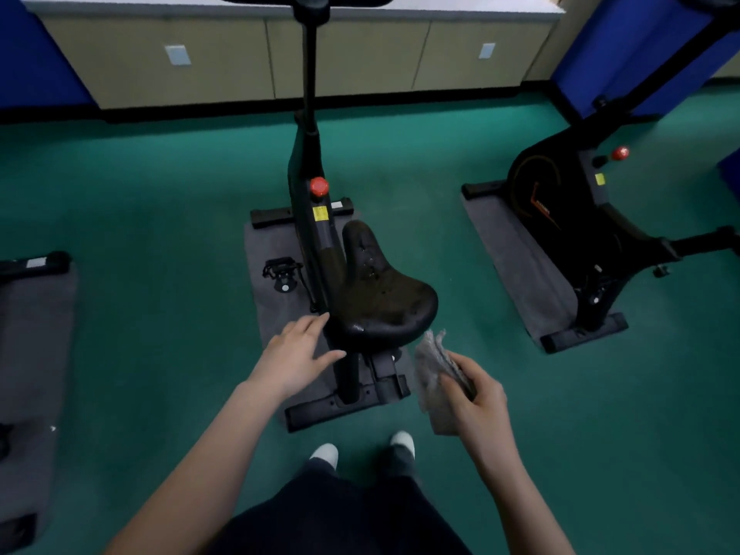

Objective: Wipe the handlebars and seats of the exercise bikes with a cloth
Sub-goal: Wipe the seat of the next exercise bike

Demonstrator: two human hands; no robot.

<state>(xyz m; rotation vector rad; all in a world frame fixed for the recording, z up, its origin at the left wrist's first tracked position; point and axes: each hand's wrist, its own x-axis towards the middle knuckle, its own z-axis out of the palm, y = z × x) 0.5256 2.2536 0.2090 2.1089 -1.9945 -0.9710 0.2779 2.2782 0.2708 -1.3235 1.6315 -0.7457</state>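
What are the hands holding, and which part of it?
The right hand grips the folded cloth by its right edge. The left hand is open by the seat, holding nothing.

Right hand grips cloth beside black seat.

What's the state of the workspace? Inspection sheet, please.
Surface: green floor; grey mat under the middle bike.
Job's things: seat black, with shiny patches; cloth grey, folded, beside the seat, not on it.
Clutter: nothing seen.
Hands: left hand open, fingertips at the seat's left edge, contact unclear; right hand grips the cloth.
Cables: nothing seen.
Surroundings: second bike on its own mat at right; cabinets behind; blue panels at both sides.
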